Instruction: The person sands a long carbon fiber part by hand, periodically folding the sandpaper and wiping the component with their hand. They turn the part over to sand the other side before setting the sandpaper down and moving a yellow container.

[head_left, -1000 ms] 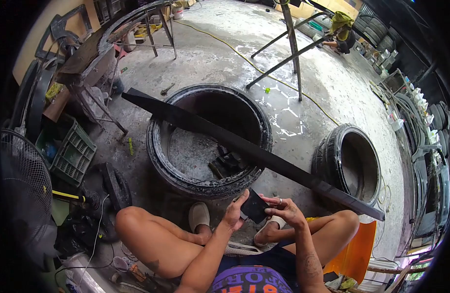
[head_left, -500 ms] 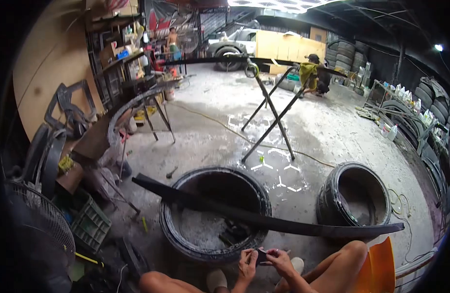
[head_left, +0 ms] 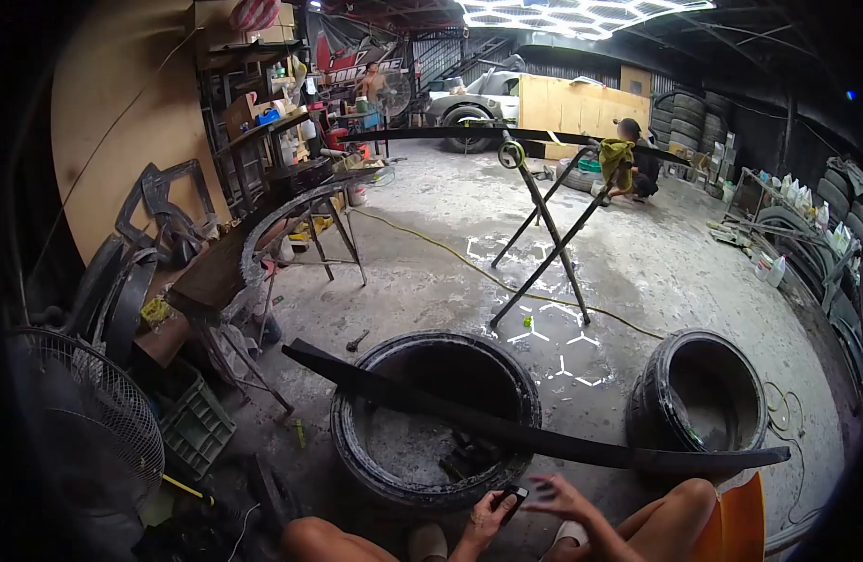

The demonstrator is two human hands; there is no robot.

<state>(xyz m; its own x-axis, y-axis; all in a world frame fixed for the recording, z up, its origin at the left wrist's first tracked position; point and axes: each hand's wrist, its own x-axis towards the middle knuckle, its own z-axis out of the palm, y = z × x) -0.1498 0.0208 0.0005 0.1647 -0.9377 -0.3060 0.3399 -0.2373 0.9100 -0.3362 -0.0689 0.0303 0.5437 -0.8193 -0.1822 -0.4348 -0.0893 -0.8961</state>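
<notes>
Low in the head view, my left hand [head_left: 491, 517] is closed around a small dark object [head_left: 514, 499]. Just right of it, my right hand [head_left: 561, 496] is raised with its fingers apart and nothing in them. In front of both hands, a long curved black strip [head_left: 506, 428] lies across a large tire [head_left: 347, 445] on the left and reaches over a smaller tire [head_left: 649, 398] on the right. Some dark pieces [head_left: 469, 456] rest inside the large tire.
A crossed metal stand [head_left: 547, 217] holds another long dark strip. A fan [head_left: 94, 403] and a green crate [head_left: 197, 426] are at the left. One person [head_left: 643, 169] crouches behind the stand; another person [head_left: 371, 86] is at the back. A yellowish hose [head_left: 431, 241] crosses the floor.
My right hand has come off the small dark object and opened. My left hand still holds it. The whole view has shifted, with the scene now lower and further right.
</notes>
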